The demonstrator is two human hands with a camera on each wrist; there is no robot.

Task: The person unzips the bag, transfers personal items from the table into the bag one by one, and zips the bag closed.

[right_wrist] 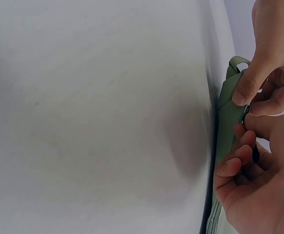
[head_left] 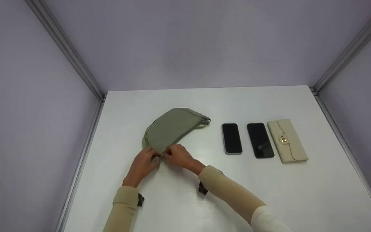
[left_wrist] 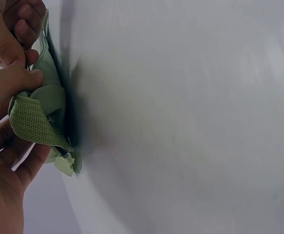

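Note:
An olive-green crescent-shaped bag lies flat on the white table, left of centre. Both hands meet at its near corner. My left hand pinches the fabric there; in the left wrist view its thumb presses the bag's woven strap end. My right hand pinches a small dark zipper pull at the bag's edge, fingers curled. The left hand's thumb holds the bag just above it.
Two dark phones lie face up side by side to the right of the bag. A cream wallet with a gold clasp sits beyond them. Grey walls with metal corner posts enclose the table on three sides.

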